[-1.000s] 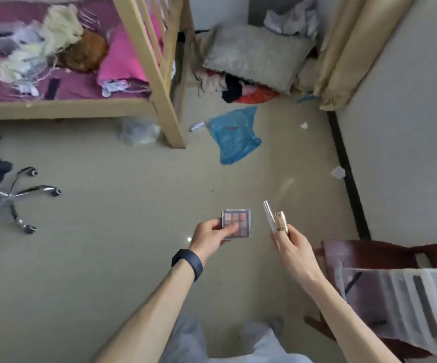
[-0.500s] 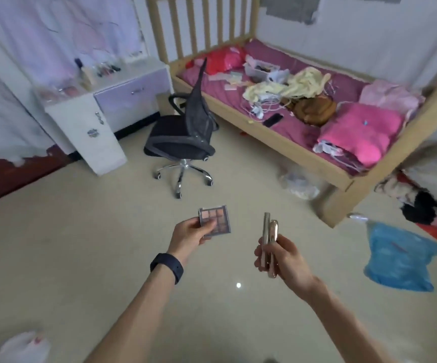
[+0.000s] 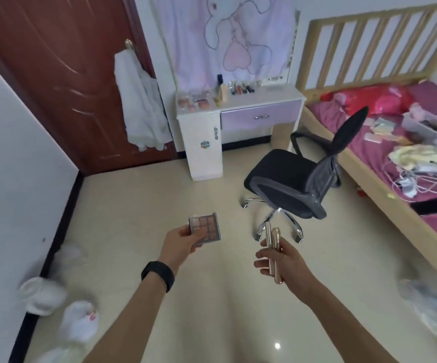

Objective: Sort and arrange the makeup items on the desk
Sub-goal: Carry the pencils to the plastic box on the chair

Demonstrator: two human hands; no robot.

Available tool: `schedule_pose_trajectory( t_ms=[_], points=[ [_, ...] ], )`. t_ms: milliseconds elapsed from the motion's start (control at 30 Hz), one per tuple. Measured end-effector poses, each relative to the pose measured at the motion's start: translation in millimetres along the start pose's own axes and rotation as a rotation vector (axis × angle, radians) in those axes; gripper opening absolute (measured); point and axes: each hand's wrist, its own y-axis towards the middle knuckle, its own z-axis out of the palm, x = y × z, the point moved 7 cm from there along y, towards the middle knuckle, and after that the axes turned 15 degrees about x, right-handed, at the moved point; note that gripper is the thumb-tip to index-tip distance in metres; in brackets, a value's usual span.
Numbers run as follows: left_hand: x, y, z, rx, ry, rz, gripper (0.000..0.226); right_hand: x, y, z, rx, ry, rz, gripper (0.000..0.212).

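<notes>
Ahead, a black chair [image 3: 283, 176] stands near the desk [image 3: 263, 99].

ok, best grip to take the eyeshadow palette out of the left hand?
Pinch the eyeshadow palette by its far right edge, across top and bottom faces, coming from the right. It is thin and flat, held roughly level, and the left hand covers the near left corner, so that edge is free.

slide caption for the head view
Left hand holds an eyeshadow palette, right hand two gold tubes, facing the desk.
</notes>
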Motion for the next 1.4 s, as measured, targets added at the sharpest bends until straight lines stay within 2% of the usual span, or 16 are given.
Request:
schedule_pose_trajectory(
  t_ms=[267, 433, 633, 967, 1100, 1400],
  points=[
    [-37, 137, -105, -0.12, -0.097, -0.037, 0.004, 56, 190, 11, 0.072, -0.07, 0.091, 0.018],
    [-72, 251, -157, -0.028, -0.07, -0.047, 0.002, 105, 307, 27, 0.047, -0.076, 0.085, 0.016],
    [-140, 373, -202, 0.074, -0.02, -0.048, 0.002, 189, 407, 33, -0.017, -0.037, 0.032, 0.017],
    [-234, 593, -211, 0.213, 0.02, -0.049, 0.006, 272, 579, -43, -0.153, 0.117, -0.045, 0.019],
    [-264, 676, -219, 0.161, -0.007, -0.091, 0.017, 311, 655, -78, -0.182, 0.155, -0.033, 0.016],
    [-296, 832, -257, 0.103, -0.06, -0.193, 0.011, 386, 804, -121, -0.19, 0.161, 0.039, 0.016]
  ],
)
